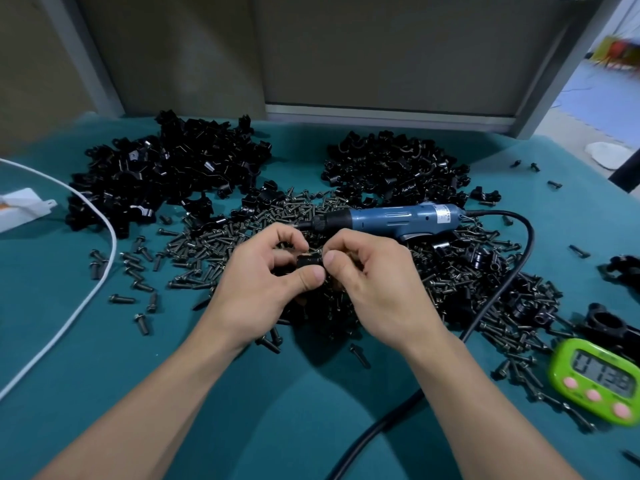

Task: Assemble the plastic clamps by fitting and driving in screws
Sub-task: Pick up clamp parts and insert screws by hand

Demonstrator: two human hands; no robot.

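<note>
Black clamp (309, 265) pinched dead centre above the screws (194, 244), gripped by left hand (258, 285) thumb and fingers, nipped at its right end by right hand (372, 285). Blue driver (388, 220) lying on screws at 1 o'clock, green timer (595, 382) down at 4 o'clock.

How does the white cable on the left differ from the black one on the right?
The white cable is thin, the black cable thick. The black cable runs from the blue screwdriver across the screws; the white cable lies beside them, both ends out of view. Both curve over the teal cloth.
</note>
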